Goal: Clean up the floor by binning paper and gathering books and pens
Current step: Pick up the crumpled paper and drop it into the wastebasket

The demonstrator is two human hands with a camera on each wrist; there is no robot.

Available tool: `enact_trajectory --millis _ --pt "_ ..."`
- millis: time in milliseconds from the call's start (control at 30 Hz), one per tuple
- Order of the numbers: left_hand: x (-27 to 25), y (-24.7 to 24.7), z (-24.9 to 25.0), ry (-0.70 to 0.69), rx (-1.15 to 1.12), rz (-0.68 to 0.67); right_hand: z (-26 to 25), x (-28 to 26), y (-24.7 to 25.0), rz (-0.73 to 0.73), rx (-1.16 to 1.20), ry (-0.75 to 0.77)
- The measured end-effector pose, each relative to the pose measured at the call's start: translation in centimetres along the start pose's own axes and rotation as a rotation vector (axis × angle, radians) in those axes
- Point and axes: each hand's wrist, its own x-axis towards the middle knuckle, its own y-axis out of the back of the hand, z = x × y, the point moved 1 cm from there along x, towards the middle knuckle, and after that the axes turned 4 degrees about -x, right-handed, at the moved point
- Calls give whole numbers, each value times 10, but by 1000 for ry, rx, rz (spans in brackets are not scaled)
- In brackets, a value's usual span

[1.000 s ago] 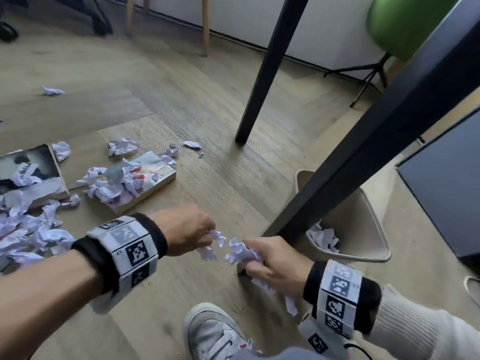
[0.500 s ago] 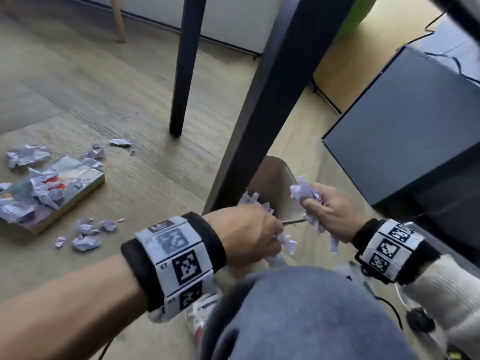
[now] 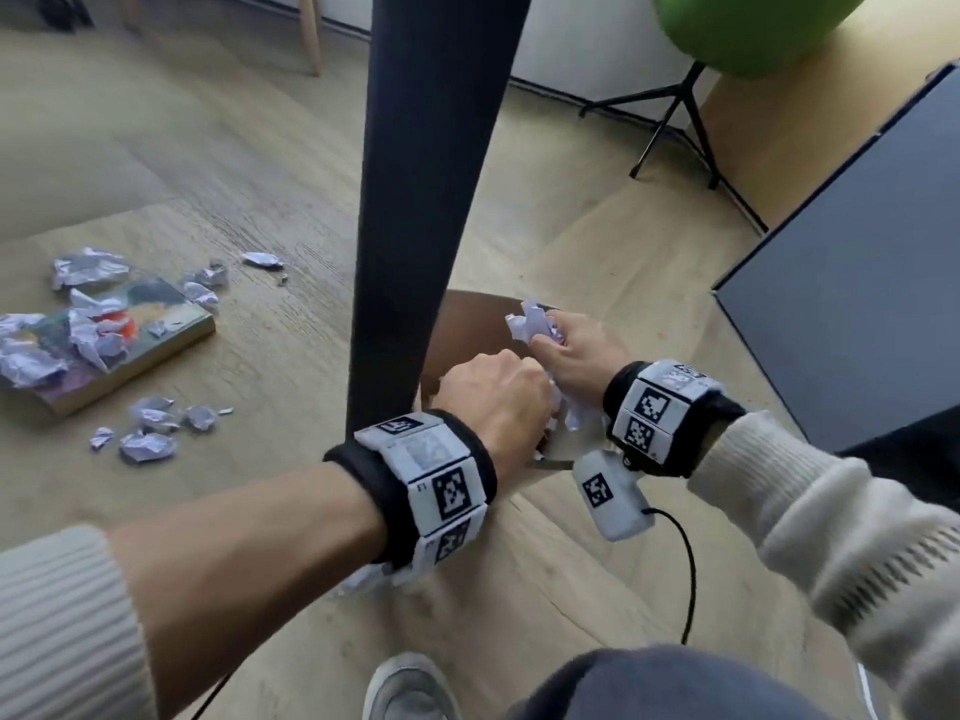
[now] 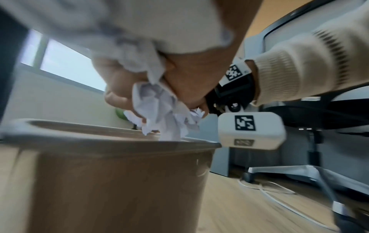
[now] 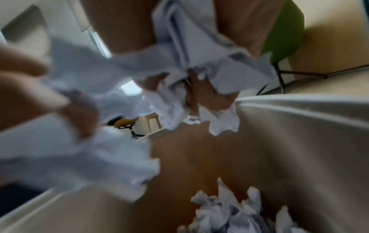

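Both hands hover over the brown bin (image 3: 470, 304), which stands behind the black table leg (image 3: 426, 200). My left hand (image 3: 501, 394) is a fist that grips crumpled white paper (image 3: 563, 413). Just beyond it, my right hand (image 3: 574, 350) grips another wad of paper (image 3: 535, 324). The left wrist view shows that wad (image 4: 163, 108) hanging just above the bin's rim (image 4: 111, 141). Looking down from the right wrist, crumpled paper (image 5: 229, 212) lies at the bin's bottom. A book (image 3: 156, 330) lies on the floor to the left, strewn with paper scraps.
More crumpled scraps (image 3: 150, 428) lie on the wooden floor in front of the book, others (image 3: 91, 270) behind it. A dark cabinet (image 3: 857, 304) stands at the right, a green chair (image 3: 753, 28) at the back. My shoe (image 3: 405, 688) is at the bottom edge.
Both hands have carried their paper from low over the floor up and right to above the bin. The head view has swung right and back.
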Motion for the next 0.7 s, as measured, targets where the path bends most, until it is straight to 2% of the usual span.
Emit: enact_trajectory --millis 200,333,400,467,567,700 --pt "46 -19 6 156 46 -18 7 15 -9 -9 -41 -23" --pt "56 -38 -6 314 -97 -25 5 14 -5 -187 -8 -18" --pt "57 -44 -14 390 -146 -103 6 13 -1 -178 3 -25" --pt "57 -43 -21 397 -141 -117 9 12 1 -123 64 -28" --pt "58 -35 -26 335 -106 -26 13 11 -1 -66 60 37" --pt "60 -23 -31 347 -150 105 11 -8 3 -25 -5 118"
